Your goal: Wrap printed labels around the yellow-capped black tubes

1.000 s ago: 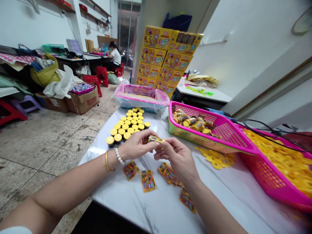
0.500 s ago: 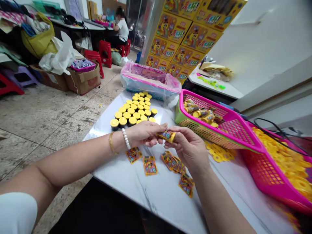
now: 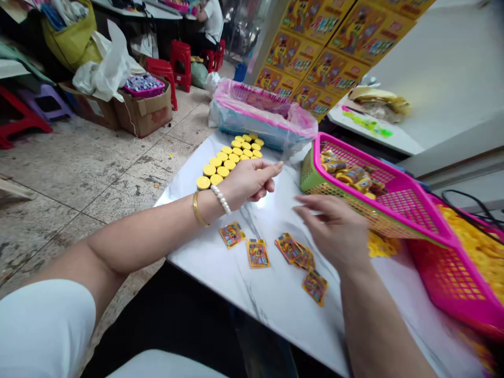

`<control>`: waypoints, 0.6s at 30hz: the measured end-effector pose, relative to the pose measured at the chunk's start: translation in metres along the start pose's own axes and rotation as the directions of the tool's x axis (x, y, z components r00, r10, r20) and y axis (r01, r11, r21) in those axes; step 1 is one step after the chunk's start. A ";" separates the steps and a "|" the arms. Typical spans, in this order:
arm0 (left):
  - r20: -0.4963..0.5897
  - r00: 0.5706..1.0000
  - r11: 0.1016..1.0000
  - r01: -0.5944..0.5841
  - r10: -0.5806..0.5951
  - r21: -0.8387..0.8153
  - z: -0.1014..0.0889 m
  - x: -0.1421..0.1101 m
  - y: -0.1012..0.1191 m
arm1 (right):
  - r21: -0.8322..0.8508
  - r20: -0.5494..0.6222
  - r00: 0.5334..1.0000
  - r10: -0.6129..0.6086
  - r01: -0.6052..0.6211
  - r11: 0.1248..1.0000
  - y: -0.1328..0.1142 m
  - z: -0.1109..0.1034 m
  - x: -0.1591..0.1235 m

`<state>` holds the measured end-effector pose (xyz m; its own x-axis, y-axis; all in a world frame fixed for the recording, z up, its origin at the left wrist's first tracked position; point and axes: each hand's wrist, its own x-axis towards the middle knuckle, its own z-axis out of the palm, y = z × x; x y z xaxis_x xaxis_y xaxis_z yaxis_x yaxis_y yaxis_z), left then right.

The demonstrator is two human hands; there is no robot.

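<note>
My left hand (image 3: 255, 181), with a pearl bracelet and a gold bangle, hovers over the table beside rows of yellow-capped jars (image 3: 222, 171). Its fingers are curled and the thumb lies along them; whatever they hold, if anything, is hidden. My right hand (image 3: 331, 223) is apart from it, near the pink and green basket (image 3: 370, 207), and smeared by motion. Its thumb and index finger point left, while its palm is out of sight. The small yellow wrapped tube no longer shows. Below the hands lie printed orange sachets (image 3: 258, 253), some overlapping (image 3: 295, 249).
Yellow-brown tubes (image 3: 350, 176) fill part of the basket. A pink basket (image 3: 444, 273) of yellow rings stands at right, with loose yellow rings (image 3: 380, 245) beside it. Behind are a plastic-lined basket (image 3: 265, 118) and stacked yellow cartons (image 3: 311, 58). A person (image 3: 212, 21) sits far back.
Both hands were together on a small yellow wrapped tube; now they are apart. My right hand has moved right towards the basket. The view has tilted down and shifted left.
</note>
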<state>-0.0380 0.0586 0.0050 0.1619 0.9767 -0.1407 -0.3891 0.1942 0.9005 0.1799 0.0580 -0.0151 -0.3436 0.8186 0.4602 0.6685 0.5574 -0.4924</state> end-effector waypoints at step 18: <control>-0.062 0.987 0.978 -0.135 0.147 0.161 0.000 -0.002 0.007 | 0.100 0.366 0.905 -0.216 0.192 0.976 -0.061 0.071 -0.024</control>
<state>-0.0413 0.0579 0.0113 0.0466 0.9984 -0.0322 -0.2565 0.0431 0.9656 0.1006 0.0137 -0.0482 -0.6966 0.6714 0.2529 0.5203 0.7155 -0.4662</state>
